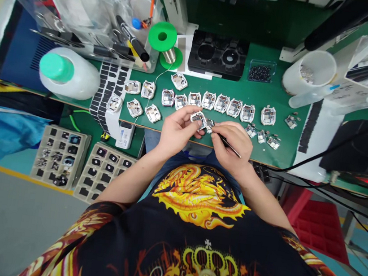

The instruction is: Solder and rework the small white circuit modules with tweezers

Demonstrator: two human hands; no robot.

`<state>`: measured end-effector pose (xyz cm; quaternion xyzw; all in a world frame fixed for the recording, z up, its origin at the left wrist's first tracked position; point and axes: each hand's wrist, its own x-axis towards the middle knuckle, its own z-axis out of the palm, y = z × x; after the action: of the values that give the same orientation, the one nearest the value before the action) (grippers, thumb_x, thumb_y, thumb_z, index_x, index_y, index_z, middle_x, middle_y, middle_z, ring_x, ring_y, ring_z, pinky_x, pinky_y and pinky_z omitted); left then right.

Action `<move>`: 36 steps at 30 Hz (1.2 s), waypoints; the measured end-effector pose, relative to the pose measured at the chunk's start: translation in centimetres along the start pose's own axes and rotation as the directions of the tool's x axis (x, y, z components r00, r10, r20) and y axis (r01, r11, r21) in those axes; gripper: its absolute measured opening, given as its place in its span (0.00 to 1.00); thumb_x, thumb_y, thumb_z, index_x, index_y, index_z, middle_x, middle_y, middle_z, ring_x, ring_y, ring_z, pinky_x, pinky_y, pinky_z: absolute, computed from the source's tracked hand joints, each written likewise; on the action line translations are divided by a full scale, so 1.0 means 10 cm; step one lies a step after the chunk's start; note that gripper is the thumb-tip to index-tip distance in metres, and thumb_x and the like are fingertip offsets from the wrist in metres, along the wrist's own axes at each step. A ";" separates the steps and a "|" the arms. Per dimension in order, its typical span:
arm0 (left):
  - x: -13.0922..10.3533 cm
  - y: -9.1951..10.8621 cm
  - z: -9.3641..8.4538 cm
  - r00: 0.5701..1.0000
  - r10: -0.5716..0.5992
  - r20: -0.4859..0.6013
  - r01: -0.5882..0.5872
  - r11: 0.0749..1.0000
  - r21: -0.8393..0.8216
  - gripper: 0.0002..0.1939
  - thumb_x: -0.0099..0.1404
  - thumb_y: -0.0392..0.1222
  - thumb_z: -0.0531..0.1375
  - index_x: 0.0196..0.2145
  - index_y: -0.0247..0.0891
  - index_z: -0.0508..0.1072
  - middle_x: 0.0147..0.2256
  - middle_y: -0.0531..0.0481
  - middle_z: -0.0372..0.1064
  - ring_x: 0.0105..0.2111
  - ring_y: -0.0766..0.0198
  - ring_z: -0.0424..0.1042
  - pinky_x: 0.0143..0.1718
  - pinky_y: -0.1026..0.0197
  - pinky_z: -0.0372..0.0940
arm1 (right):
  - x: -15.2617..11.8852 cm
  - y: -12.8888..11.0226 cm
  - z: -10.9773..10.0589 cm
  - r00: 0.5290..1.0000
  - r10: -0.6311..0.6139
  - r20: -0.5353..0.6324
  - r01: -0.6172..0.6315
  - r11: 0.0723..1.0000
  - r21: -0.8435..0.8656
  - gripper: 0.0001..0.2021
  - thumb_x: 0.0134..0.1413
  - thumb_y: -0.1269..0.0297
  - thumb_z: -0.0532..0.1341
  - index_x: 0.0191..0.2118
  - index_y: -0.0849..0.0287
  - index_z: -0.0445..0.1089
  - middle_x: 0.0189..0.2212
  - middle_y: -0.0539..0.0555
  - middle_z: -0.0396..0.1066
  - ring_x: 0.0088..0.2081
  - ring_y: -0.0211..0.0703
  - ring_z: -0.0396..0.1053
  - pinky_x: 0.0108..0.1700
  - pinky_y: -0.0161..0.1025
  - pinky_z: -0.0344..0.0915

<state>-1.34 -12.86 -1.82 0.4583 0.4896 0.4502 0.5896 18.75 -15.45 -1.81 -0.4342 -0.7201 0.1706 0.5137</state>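
My left hand (179,128) is closed around a white watch case (197,118) with electronics inside, held just above the bench's front edge. Beside the case, a small circuit board assembly (209,125) meets the fingertips of my right hand (232,144). That hand also grips dark tweezers (228,145), their rear end pointing down and right. Whether the board is joined to the case I cannot tell. Behind my hands runs a row of similar white watch cases (221,103). Loose circuit boards (262,136) lie right of my right hand.
A solder spool (163,38), a black two-well fixture (218,55) and a clear tray of tiny black parts (262,71) stand at the back. A white bottle (70,73) is left, a white cup (309,73) right. Compartment trays (79,160) sit lower left; black cables (306,158) cross the right.
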 end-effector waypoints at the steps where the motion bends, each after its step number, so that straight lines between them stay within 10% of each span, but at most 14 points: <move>1: 0.00 0.00 0.00 1.000 0.001 -0.007 -0.001 1.000 -0.009 0.20 0.70 0.43 0.71 0.57 0.45 0.78 0.37 0.53 0.80 0.31 0.63 0.84 0.32 0.60 0.82 | 0.00 0.00 0.00 1.000 -0.004 -0.005 0.004 1.000 0.004 0.10 0.70 0.70 0.68 0.51 0.50 0.81 0.42 0.52 0.88 0.46 0.48 0.86 0.53 0.54 0.84; 36: 0.03 -0.08 -0.04 0.997 0.069 0.018 -0.069 0.997 -0.025 0.18 0.72 0.37 0.70 0.58 0.43 0.79 0.35 0.55 0.79 0.31 0.63 0.86 0.31 0.64 0.82 | -0.01 0.01 0.01 0.998 -0.059 -0.005 0.059 0.998 -0.004 0.11 0.70 0.71 0.68 0.52 0.50 0.81 0.42 0.52 0.88 0.45 0.49 0.86 0.53 0.54 0.85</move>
<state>-1.64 -12.69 -2.72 0.4719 0.4621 0.4719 0.5840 18.74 -15.47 -1.95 -0.4142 -0.7316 0.1531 0.5194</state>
